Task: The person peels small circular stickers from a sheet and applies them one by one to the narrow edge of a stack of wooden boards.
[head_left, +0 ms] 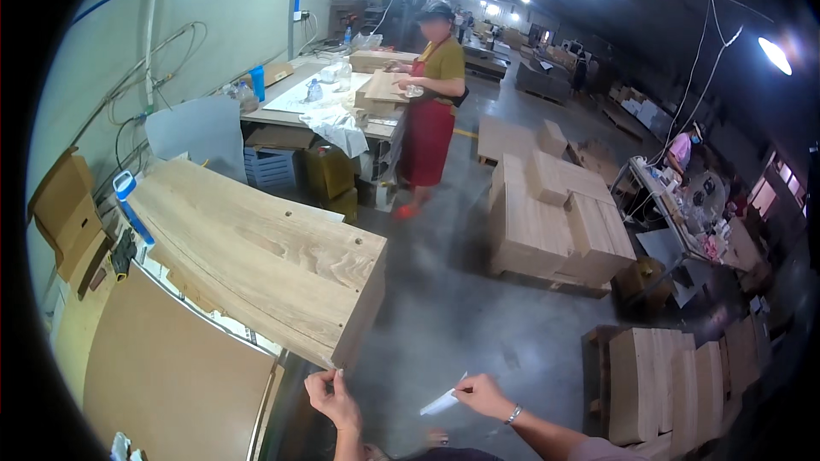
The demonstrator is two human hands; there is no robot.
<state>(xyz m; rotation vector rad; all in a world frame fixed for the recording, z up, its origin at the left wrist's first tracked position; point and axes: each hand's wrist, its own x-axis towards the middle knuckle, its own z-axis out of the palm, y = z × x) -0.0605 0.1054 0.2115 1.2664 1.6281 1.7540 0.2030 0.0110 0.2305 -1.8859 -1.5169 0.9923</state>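
My left hand [335,399] is closed in a pinch at the near corner of a wood-grain panel [273,265]. Whether a small thing sits between its fingertips I cannot make out. Over the floor to the right, my right hand [484,396] grips a thin white strip [440,403] that looks like paper or film, its free end pointing left. A bracelet circles the right wrist. The panel is light brown, has a few small dark holes near its edges, and lies on top of a stack.
A flat brown board [162,367] lies left of the panel, with a blue-and-white bottle [132,205] and an open cardboard box [68,213] beyond. A person in a red apron [430,137] stands at a far workbench. Wood-grain pieces [547,213] are stacked at right.
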